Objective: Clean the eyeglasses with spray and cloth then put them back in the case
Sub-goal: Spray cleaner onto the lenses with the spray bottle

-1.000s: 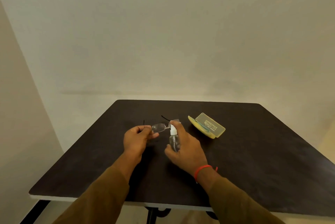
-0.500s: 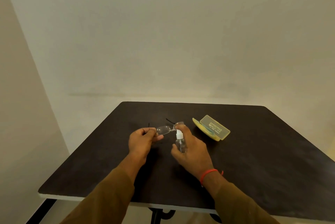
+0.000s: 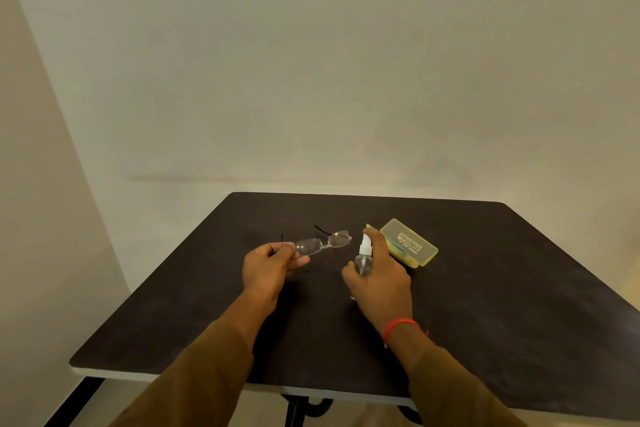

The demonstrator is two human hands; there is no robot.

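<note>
Rimless eyeglasses [image 3: 323, 243] with thin dark temples are held above the dark table [image 3: 502, 305]. My left hand [image 3: 268, 267] pinches them at the left lens edge. My right hand [image 3: 381, 279] is wrapped around a small clear spray bottle [image 3: 363, 255] with a white nozzle, forefinger on top, nozzle facing the right lens a short gap away. Just behind my right hand lies the open yellow case [image 3: 412, 241], with something blue-green inside it. No separate cloth can be made out.
The table's front edge [image 3: 242, 381] is pale and runs close to my sleeves. A plain wall [image 3: 329, 80] stands behind the table. Dark table legs [image 3: 301, 407] show below the front edge.
My right hand with the bottle has drawn back to the right, opening a gap between nozzle and right lens. The view has shifted slightly; my left hand keeps its hold on the glasses.
</note>
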